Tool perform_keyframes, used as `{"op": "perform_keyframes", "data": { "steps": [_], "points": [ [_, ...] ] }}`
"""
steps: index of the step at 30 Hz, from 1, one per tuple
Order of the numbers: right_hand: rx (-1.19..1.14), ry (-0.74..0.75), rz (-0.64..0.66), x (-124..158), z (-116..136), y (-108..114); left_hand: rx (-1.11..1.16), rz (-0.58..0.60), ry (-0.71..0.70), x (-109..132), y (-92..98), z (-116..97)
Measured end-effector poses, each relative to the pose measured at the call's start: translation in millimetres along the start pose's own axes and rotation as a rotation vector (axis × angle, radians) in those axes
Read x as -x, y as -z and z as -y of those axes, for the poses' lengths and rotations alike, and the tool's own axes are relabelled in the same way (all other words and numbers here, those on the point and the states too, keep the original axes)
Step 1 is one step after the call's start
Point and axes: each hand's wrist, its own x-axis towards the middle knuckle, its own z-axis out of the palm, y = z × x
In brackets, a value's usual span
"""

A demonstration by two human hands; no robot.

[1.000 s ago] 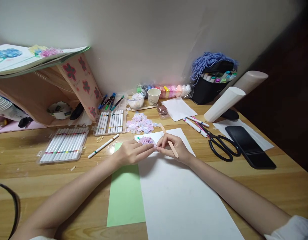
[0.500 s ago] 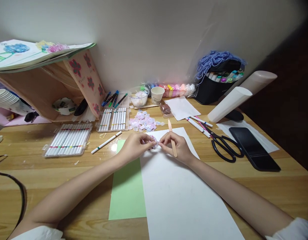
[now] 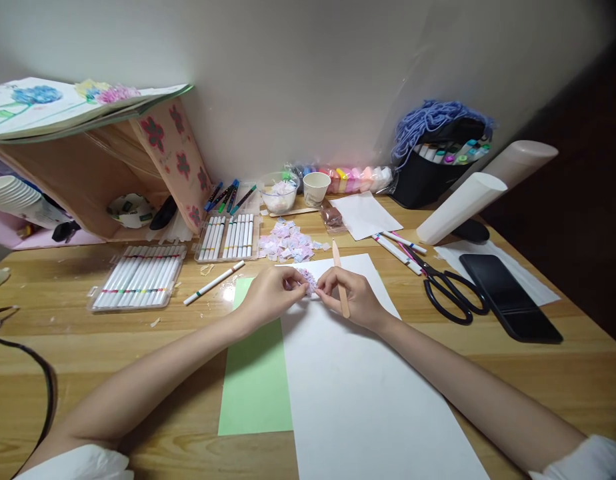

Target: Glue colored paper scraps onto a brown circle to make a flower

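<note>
On the far end of a white paper sheet [image 3: 358,387] sits a small cluster of pale purple-pink paper bits [image 3: 308,277], between my hands. My left hand [image 3: 271,297] has thumb and forefinger pinched together at the cluster's left side; whether a bit is between them is hidden. A flat wooden craft stick [image 3: 337,257] is tucked in my right hand [image 3: 355,299], slanting up past the knuckles. The thumb and forefinger of that hand pinch at the cluster's right edge. Just beyond lies a loose pile of similar paper pieces [image 3: 291,241].
Green paper [image 3: 253,393] lies partly under the white sheet. Marker cases [image 3: 138,277], a loose marker [image 3: 214,283] and a painted cardboard box [image 3: 173,160] are at left. Scissors [image 3: 455,297], a phone [image 3: 511,297] and a black pen holder [image 3: 425,180] are at right. A paper cup [image 3: 317,189] stands behind.
My right fingertips have shifted slightly, and the craft stick's angle has changed a little, its tip moving left. More of the paper cluster shows between my hands.
</note>
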Motion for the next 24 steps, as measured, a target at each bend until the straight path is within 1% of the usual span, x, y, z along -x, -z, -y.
{"op": "perform_keyframes", "data": {
  "steps": [3,5,8,10,12,14,20,24],
  "points": [
    [-0.017,-0.038,-0.004,1.9,-0.4,1.3,0.019,0.016,0.025,0.2,1.0,0.3],
    [-0.072,-0.084,-0.021,3.6,-1.2,2.3,0.012,0.033,0.041,1.3,1.1,-0.3],
    [-0.202,-0.129,-0.099,5.7,-3.7,2.9,-0.065,0.042,0.045,4.4,-0.1,-3.0],
    [-0.223,-0.129,-0.158,7.1,-5.7,2.4,-0.145,0.02,0.02,6.6,-1.3,-5.2],
    [-0.163,-0.095,-0.219,8.9,-7.4,1.3,-0.221,-0.021,-0.01,7.6,-2.0,-6.4],
    [-0.086,-0.027,-0.261,11.4,-8.0,0.1,-0.271,-0.05,-0.032,7.2,-2.2,-6.0],
    [0.088,0.193,-0.177,16.6,-4.2,1.5,-0.322,-0.054,-0.05,3.1,-1.8,-0.8],
    [0.096,0.251,-0.183,17.9,-2.8,3.5,-0.32,-0.065,-0.05,2.9,-2.6,-1.0]
  ]
}}
